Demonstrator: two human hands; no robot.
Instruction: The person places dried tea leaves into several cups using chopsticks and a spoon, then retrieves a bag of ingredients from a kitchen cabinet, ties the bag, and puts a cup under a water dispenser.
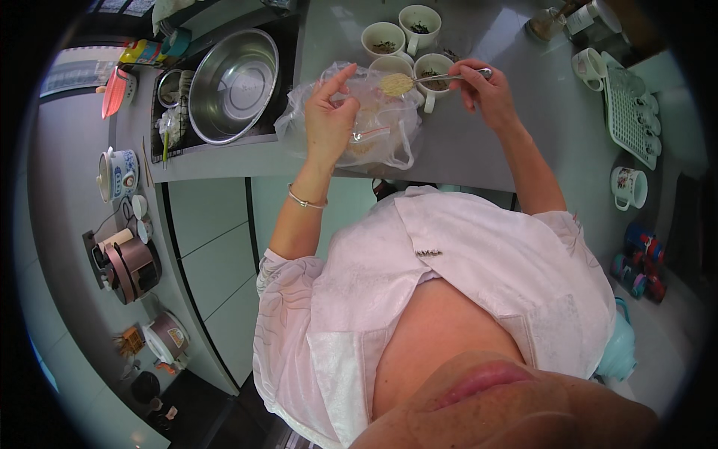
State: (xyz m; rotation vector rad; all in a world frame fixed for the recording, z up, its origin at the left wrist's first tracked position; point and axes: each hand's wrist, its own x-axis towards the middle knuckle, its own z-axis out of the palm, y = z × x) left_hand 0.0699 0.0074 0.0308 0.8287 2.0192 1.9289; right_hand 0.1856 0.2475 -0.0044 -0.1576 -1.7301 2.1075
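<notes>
My right hand (485,92) grips the metal handle of a spoon (423,80). The spoon's bowl carries a heaped pale-yellow powder (396,85) above a clear plastic bag (387,126). My left hand (332,115) is over the bag's left part, index finger and thumb apart; its other fingers are partly hidden. A red-striped zip bag (367,137) shows within the plastic. Behind stand several cream mugs: one at the back (420,42), one on the left (383,42) and one beside the spoon (432,67) hold dark dried leaves. Another mug (391,66) is partly hidden by the bag.
Left of the bag, a steel basin (234,87) sits over the dark sink area. Glasses stand on a white draining tray (631,109) at right, near a patterned mug (628,188). Jars (592,22) are at the back right. A rice cooker (132,269) occupies the left counter.
</notes>
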